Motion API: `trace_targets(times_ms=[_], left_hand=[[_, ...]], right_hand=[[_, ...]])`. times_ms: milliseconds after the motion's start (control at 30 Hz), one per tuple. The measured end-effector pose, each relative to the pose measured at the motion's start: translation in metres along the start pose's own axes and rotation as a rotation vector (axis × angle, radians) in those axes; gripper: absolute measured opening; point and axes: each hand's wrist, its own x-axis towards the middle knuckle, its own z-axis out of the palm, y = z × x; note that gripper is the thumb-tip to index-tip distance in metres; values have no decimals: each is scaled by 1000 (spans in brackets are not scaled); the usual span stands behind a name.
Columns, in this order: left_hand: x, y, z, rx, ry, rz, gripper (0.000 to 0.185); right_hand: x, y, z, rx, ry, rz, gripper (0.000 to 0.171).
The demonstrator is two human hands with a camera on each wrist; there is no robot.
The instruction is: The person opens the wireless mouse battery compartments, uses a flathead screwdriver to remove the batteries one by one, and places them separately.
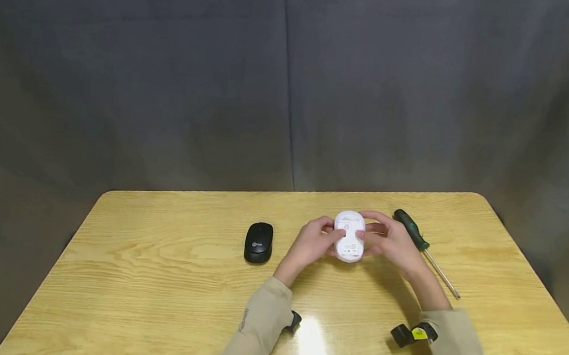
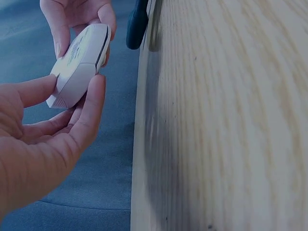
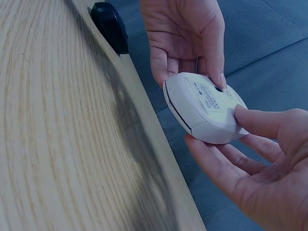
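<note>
A white computer mouse [image 1: 349, 235] is held above the middle of the wooden table [image 1: 155, 290], underside up, with a label and a sensor hole showing. My left hand [image 1: 328, 241] pinches its left side, thumb on the underside and fingers beneath. My right hand [image 1: 371, 237] grips the right side the same way. In the left wrist view the left hand [image 2: 72, 85] grips the near end of the white mouse [image 2: 79, 62]. In the right wrist view the right hand [image 3: 226, 139] cradles the white mouse [image 3: 202, 108] from below, its thumb on top.
A black mouse [image 1: 258, 242] lies on the table left of the hands, and shows as the black mouse [image 3: 110, 26] in the right wrist view. A green-handled screwdriver [image 1: 413, 230] lies to the right, shaft pointing toward the near right. A grey cloth backdrop hangs behind the table.
</note>
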Motion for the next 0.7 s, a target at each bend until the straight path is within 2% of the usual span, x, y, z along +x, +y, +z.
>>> trace_targets(times_ms=[500,700], left_hand=[[2,1,5,-62,16,2,29],[6,1,6,-90,28,15,28]], right_hand=[[2,-2,-3,-3,10,-30,48],[3,-5,-2,5,49,-40,45]])
